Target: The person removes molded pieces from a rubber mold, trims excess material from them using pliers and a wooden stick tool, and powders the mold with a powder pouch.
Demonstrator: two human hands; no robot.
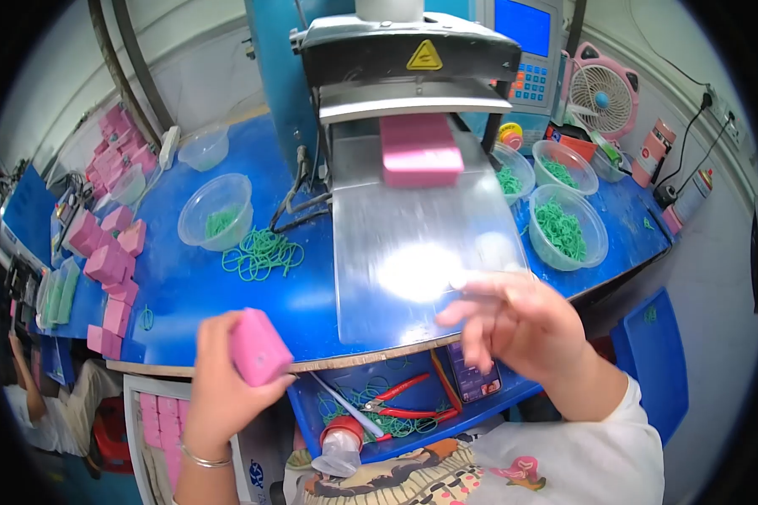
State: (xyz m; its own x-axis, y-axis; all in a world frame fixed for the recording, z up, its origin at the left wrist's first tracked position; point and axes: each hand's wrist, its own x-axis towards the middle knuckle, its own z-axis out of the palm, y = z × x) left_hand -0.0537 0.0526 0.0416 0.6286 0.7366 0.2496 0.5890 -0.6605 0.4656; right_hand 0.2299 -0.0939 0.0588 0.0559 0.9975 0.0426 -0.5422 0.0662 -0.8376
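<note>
My left hand (221,370) is closed around a pink block (259,347), held tilted over the front edge of the blue table. My right hand (514,316) is raised near the front right corner of the metal plate (370,252), its fingers loosely apart and nothing in them. On that plate, partly beneath the press head (408,71), lies another pink block (421,156). Green bands (261,252) lie in a loose heap left of the plate, beside a clear bowl (195,215) holding a few more.
Several pink blocks (109,261) are piled at the left. Bowls of green bands (568,231) stand to the right. A drawer (312,412) below the table edge holds red-handled pliers (396,396). A pink fan (602,93) and a control panel (531,50) are behind. Another person's arm (25,379) shows far left.
</note>
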